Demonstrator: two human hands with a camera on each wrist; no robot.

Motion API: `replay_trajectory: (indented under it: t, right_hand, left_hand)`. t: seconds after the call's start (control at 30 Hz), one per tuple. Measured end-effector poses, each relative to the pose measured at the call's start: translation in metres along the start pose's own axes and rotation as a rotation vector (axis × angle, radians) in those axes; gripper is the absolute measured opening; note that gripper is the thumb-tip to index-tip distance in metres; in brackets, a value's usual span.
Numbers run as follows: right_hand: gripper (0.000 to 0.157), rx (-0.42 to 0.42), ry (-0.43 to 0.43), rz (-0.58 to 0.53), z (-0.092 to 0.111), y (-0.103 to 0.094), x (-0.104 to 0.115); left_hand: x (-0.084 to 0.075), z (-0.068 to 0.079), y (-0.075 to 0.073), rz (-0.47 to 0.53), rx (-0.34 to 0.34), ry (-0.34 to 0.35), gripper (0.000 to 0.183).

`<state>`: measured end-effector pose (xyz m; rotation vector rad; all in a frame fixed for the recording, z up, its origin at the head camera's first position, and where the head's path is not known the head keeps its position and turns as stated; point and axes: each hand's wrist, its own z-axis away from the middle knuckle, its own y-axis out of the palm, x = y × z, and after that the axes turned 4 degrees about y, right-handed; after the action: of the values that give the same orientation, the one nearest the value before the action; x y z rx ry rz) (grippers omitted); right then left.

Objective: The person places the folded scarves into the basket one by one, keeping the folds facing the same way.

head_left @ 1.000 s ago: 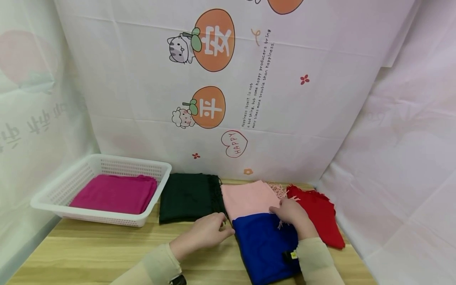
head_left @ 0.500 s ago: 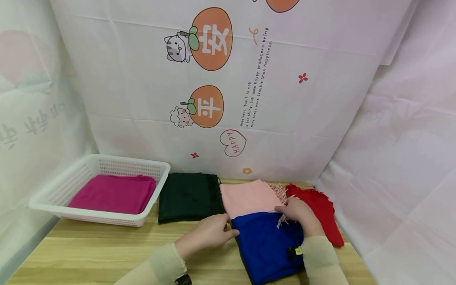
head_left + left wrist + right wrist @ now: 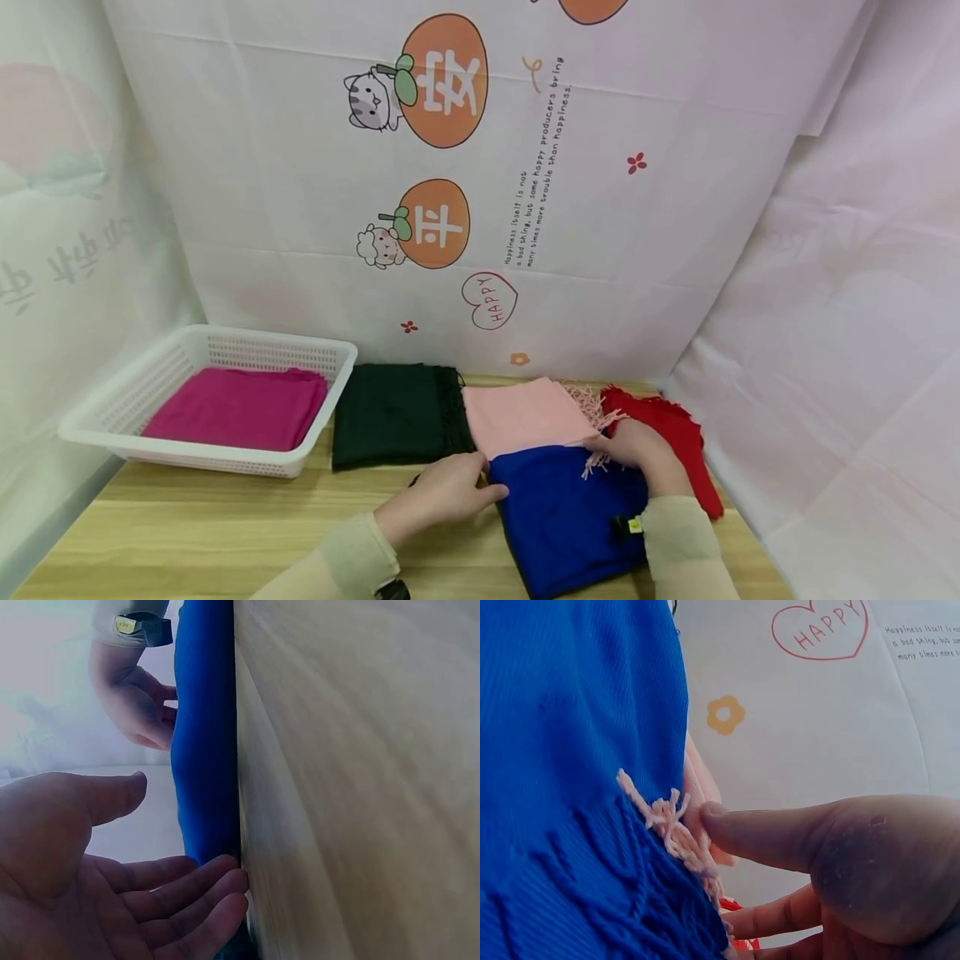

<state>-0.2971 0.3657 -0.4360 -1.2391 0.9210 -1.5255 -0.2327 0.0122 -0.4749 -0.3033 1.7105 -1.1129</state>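
A folded blue scarf (image 3: pixel 562 517) lies on the table, its far edge against a folded pink scarf (image 3: pixel 521 412). My left hand (image 3: pixel 448 492) is at the blue scarf's far left corner. In the left wrist view its fingers (image 3: pixel 184 900) extend loosely to the cloth's side, thumb held apart. My right hand (image 3: pixel 643 452) is at the far right corner, where pink fringe spills over the blue cloth. Seen from the right wrist, the thumb (image 3: pixel 761 832) touches the pink scarf's edge, with the fingers lower down by the fringe. Blue fringe (image 3: pixel 622 870) hangs along that side.
A folded red scarf (image 3: pixel 671 429) lies right of the pink one, partly behind my right hand. Left of the pink stands a folded dark green scarf (image 3: pixel 393 414). A white basket (image 3: pixel 330 408) holding a folded magenta scarf (image 3: pixel 240 408) is at the left. Printed cloth walls enclose the table.
My right hand has slid right along the boundary between the pink and blue scarves. My left hand has shifted slightly right, and the blue scarf's right side has spread further right.
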Motion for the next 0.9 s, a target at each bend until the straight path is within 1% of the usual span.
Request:
replay_trajectory:
  t: [0.1,0.2,0.27,0.4,0.6,0.77,0.9]
  right_hand:
    - [0.058,0.022,0.011,0.013,0.000,-0.001,-0.003]
    - [0.052,0.034,0.030,0.014,0.001,-0.001,-0.003]
    - [0.050,0.036,0.039,0.008,0.002,0.000,-0.003]
    - [0.050,0.036,0.028,0.016,0.003,0.002,-0.001]
    - [0.050,0.047,0.010,0.003,0.003,0.007,0.002]
    - [0.059,0.073,-0.011,-0.016,0.002,0.011,0.001]
    - [0.056,0.085,-0.024,-0.022,0.000,0.012,0.001]
  left_hand:
    - [0.000,-0.002,0.001,-0.001,-0.001,0.002,0.041]
    - [0.002,-0.003,0.003,-0.005,0.002,-0.004,0.044]
    - [0.002,-0.004,0.004,-0.002,0.004,-0.009,0.043]
    - [0.003,-0.006,0.008,0.007,0.010,-0.016,0.039]
    - [0.001,-0.005,0.010,0.035,0.035,-0.033,0.039]
    - [0.000,-0.007,0.010,0.037,0.060,-0.037,0.041]
    - [0.001,-0.009,0.011,0.034,0.071,-0.044,0.044]
